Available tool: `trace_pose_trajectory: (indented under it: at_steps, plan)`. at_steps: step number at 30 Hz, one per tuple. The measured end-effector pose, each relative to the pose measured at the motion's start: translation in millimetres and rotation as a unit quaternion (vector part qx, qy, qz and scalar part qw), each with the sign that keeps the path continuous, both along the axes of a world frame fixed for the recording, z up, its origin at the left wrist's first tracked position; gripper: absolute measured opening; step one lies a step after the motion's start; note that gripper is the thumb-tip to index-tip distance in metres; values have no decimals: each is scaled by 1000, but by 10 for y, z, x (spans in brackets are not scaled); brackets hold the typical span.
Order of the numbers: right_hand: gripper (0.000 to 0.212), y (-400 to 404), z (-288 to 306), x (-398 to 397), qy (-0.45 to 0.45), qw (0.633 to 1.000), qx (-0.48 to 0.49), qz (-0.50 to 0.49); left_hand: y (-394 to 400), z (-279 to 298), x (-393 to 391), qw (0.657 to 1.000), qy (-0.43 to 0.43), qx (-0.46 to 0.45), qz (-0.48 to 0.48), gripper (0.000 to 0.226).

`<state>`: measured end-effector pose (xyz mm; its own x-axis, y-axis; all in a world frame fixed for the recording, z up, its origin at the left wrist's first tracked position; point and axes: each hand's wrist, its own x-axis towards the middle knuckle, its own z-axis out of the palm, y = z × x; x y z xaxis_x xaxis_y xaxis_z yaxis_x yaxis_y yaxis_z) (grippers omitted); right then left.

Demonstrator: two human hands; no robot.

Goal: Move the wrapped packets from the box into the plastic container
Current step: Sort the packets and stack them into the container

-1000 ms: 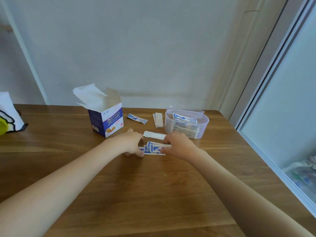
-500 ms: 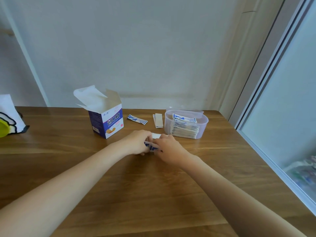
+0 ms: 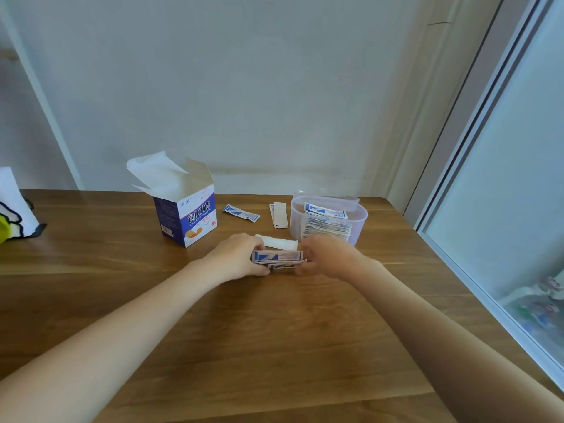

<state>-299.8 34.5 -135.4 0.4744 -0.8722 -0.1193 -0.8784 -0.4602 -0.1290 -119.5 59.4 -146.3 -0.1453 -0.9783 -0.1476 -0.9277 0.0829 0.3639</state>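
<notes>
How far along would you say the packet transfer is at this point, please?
Partly done: a stack of packets already stands in the container. In hand: the left hand and right hand hold a bundle between them just above the table. Left: that bundle, a loose packet and strips beside the box; the box's inside is hidden.

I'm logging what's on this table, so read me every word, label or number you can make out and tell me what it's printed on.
"CHUANGKOUTIE": white front of the open box, under large blue Chinese characters too stylised to read surely.
Small print and barcode on the box's dark side: too small.
Blue print on the stack of packets held between the left hand and right hand: blurred.
Packets in the plastic container and the loose packet: unreadable.
</notes>
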Motion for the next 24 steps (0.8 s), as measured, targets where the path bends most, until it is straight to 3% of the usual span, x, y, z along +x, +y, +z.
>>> trace_pose_trajectory:
  at_steps: [12, 16, 20, 24]
  plan:
    - [19, -13, -42, -167, -106, 994, 28, -28, -34, -19, -202, 997, 72, -21, -32, 22]
    - [23, 74, -96, -164, -105, 994, -30, -4, -10, -91, -179, 991, 119, -54, 12, 20]
    - [22, 111, -140, -191, -131, 990, -53, 9, 3, -65, -153, 991, 111, -69, 21, 19]
    - [16, -79, 196, -255, -296, 946, -115, -68, -250, 273, -217, 945, 280, -134, 103, 19]
